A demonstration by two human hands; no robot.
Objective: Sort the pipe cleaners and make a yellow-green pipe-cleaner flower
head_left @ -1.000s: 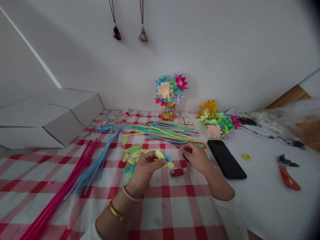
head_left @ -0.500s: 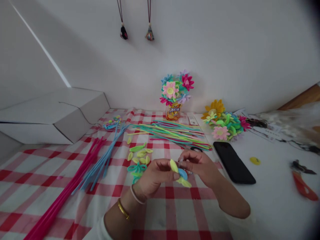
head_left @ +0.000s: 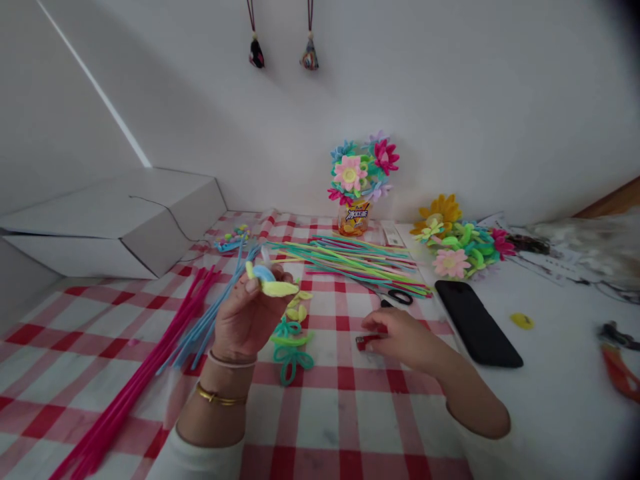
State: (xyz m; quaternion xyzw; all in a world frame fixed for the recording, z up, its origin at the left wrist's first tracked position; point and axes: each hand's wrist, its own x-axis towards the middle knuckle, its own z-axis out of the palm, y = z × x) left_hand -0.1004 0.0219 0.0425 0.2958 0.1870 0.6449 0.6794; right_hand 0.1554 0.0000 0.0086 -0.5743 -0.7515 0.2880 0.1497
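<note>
My left hand (head_left: 247, 320) is raised left of centre, its thumb and fingers closed on a pipe-cleaner flower piece with yellow petals (head_left: 279, 289) and a light blue middle (head_left: 263, 272). A small translucent stick (head_left: 265, 255) juts up behind the blue part; its lower end is hidden. My right hand (head_left: 400, 337) is low over the cloth, fingers closed around a red lighter (head_left: 367, 341) with a metal end. Below the left hand lie loose yellow petals (head_left: 297, 313) and green looped pipe-cleaner pieces (head_left: 293, 360).
Pink (head_left: 150, 373) and blue pipe cleaners (head_left: 210, 327) lie left; a mixed bundle (head_left: 350, 263) lies behind, with scissors (head_left: 400, 297). A potted bouquet (head_left: 353, 220) stands at the wall. Right are loose flowers (head_left: 453, 263), a black phone (head_left: 477, 325) and orange-handled pliers (head_left: 620, 370).
My hands have parted. The left lifted the flower piece up and leftward, with the translucent stick now on it; the right moved down to the red lighter.
</note>
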